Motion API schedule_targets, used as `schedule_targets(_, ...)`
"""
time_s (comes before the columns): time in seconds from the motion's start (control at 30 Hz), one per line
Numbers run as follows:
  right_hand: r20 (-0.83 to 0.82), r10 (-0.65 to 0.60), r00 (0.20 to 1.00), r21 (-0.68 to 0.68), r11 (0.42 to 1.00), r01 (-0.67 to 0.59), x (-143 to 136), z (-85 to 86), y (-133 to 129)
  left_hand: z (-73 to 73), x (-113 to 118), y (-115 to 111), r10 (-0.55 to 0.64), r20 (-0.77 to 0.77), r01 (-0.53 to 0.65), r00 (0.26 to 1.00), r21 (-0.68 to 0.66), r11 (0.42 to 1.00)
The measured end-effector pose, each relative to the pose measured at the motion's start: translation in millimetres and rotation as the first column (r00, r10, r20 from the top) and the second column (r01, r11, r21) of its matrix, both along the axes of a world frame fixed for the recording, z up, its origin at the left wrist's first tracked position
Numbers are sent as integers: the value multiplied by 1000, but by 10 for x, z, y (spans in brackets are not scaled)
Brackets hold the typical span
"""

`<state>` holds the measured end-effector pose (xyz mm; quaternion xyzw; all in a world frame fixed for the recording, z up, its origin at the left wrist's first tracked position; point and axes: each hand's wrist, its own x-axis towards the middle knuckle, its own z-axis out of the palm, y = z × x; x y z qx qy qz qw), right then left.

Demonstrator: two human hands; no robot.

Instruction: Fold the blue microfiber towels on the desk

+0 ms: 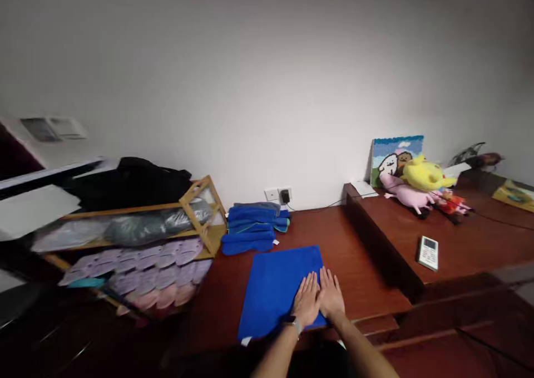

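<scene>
A blue cloth [271, 286] lies spread flat on the reddish-brown wooden table [354, 272], with a white tag at its near left corner. My left hand [306, 300], with a watch at the wrist, rests flat on the cloth's right part, fingers stretched forward. Right beside it, my right hand [331, 294] lies flat at the cloth's right edge, also with fingers extended. The two hands touch or nearly touch at the thumbs. Behind the cloth sits a pile of folded blue cloths [252, 227], some with green edging.
On the left stands a wooden rack [204, 211] with purple slippers [158, 261] and a black bag [133, 183]. The raised surface at right holds plush toys [425, 175], a picture [390, 150] and a white remote [428, 253]. A plug [285, 196] sits in the wall socket.
</scene>
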<state>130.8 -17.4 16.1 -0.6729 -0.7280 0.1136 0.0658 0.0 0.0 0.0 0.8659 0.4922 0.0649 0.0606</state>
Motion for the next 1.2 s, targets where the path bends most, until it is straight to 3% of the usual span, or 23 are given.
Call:
schedule_targets(0.13, -36, -44, 998, 10, 999, 44, -10, -23, 31, -70, -177, -32, -26, -12, 27, 1000, 65, 998)
schedule_targets(0.23, -66, -89, 994, 11, 996, 89, -17, -34, 46, -101, -507, -33, 2, -19, 0, 1000, 93, 996)
schedule_targets(0.5, -81, -125, 989, -12, 992, 124, -29, -57, 47, -223, -2139, -84, 308, -2, -306, 951, 127, 944)
schedule_targets(0.6, -71, -128, 989, -6, 992, 128, -31, -73, 42, -276, -2502, -121, 349, 27, -349, 937, 143, 926)
schedule_targets(0.73, -45, -126, 991, -12, 992, 126, -39, -82, 52, -271, -2552, -132, 351, 37, -353, 936, 130, 927)
schedule_targets(0.93, -14, -124, 992, -53, 991, 123, -27, -11, 45, -127, -2449, -159, 350, 101, -359, 931, 91, 929)
schedule_targets(1.2, -25, -71, 997, 20, 997, 71, 62, -85, -316, -130, -2476, -148, 334, 201, -356, 921, 86, 931)
